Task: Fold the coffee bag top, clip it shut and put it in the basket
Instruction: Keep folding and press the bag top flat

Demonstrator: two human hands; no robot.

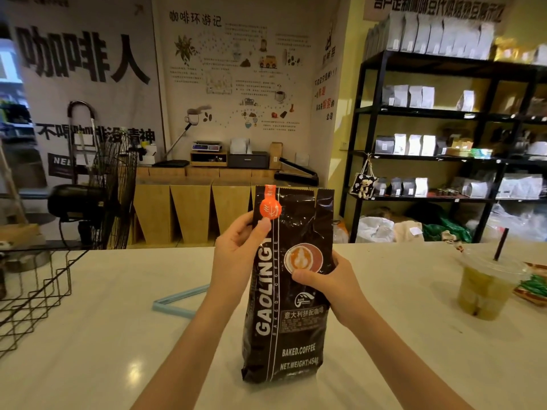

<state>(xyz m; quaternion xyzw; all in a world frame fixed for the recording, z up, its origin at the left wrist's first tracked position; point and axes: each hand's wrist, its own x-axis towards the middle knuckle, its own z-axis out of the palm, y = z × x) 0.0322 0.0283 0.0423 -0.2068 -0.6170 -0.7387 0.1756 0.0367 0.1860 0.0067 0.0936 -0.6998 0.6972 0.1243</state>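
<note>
Both hands grip the coffee bag [285, 291], which stands upright on the white counter [384, 335] with its long axis running from 6 to 12 o'clock: the left hand [236, 258] is clamped on the upper left edge, thumb just below the orange seal [268, 207], and the right hand [328, 288] is clamped on the right side lower down, thumb on the cup logo. The unfolded top lies at 12 o'clock from both hands, nearer the left, so that hand likely starts the fold. Farther off, the wire basket [35, 294] waits at 9 o'clock, and the blue clip [177, 300] lies at 8 o'clock of the left hand.
</note>
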